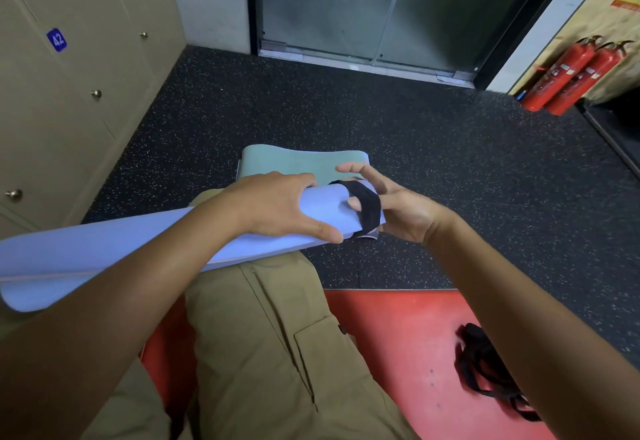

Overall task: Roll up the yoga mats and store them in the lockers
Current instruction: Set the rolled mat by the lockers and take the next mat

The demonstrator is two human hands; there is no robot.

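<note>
A rolled lavender yoga mat lies across my thighs, running from the lower left to the centre. My left hand grips the roll near its right end. A black strap loops around that end. My right hand is at the roll's tip with its fingers spread, some of them tucked under the strap. A green mat, partly rolled, lies on the floor just behind the hands. The beige lockers stand shut along the left wall, numbered 41 and 42.
A red mat is spread on the floor under my legs, with another black strap lying on its right side. Two red fire extinguishers stand at the right wall. A glass door is straight ahead, across dark speckled flooring.
</note>
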